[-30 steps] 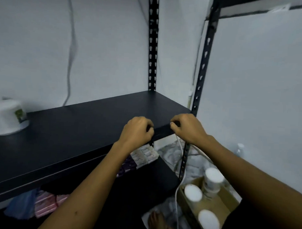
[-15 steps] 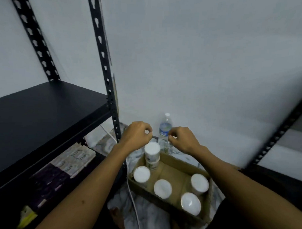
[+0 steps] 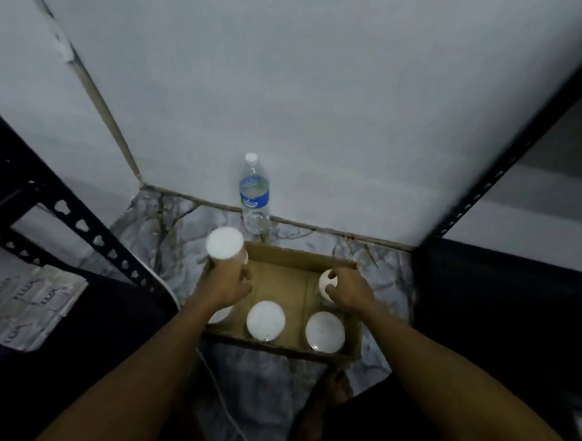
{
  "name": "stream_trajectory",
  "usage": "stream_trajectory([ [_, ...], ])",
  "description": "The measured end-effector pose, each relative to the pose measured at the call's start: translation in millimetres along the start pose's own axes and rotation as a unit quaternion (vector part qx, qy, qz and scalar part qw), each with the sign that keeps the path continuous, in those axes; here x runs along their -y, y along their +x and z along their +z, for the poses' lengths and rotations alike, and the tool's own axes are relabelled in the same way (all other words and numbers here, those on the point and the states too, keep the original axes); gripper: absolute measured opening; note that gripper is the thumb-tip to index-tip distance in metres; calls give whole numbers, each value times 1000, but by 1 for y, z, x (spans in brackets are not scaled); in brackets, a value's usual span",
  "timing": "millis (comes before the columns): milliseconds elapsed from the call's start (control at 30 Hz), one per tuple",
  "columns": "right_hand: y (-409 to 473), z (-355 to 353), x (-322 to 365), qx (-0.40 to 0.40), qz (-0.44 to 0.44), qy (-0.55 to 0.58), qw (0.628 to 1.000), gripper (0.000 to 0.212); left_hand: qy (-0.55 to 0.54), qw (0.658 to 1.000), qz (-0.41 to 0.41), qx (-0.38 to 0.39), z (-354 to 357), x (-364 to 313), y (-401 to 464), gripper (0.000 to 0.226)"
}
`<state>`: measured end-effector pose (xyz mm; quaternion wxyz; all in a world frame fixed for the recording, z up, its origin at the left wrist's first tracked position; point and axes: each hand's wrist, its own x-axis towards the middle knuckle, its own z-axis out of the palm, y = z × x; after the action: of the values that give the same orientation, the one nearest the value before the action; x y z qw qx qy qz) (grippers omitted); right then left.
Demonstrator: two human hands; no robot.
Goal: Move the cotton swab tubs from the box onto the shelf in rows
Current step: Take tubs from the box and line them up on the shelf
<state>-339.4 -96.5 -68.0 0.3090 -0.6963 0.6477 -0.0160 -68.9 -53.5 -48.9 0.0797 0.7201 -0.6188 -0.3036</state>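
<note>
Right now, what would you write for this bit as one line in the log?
step: picking tubs from box | left hand: grips raised tub | right hand: fingers round far-right tub | two lids uncovered in front

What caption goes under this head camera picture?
Left hand grips a stacked tub, right hand grips another tub in the cardboard box.

A water bottle [image 3: 255,192] stands upright against the wall, beyond flat packets [image 3: 26,305] at left.

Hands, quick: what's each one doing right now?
Left hand: grips the raised tub at the box's back left.
Right hand: fingers curled round the back-right tub in the box.
</note>
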Motion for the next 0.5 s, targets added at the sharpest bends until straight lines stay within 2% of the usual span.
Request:
stream_trajectory([
  [67,13,11,-11,-3,17,-8,1000,50,-20,1000,-4,14,9,4,14,4],
  [133,24,24,-20,2,26,-20,999,57,-42,999,-11,27,20,6,25,12],
  [167,30,31,-24,3,23,-26,999,60,-39,998,-20,42,28,7,31,5],
  [300,45,55,-27,-22,33,-25,999,71,22,993,-38,113,70,18,35,49],
  [500,54,90,-33,-65,70,-7,995,75,41,993,-45,97,132,26,12,84],
])
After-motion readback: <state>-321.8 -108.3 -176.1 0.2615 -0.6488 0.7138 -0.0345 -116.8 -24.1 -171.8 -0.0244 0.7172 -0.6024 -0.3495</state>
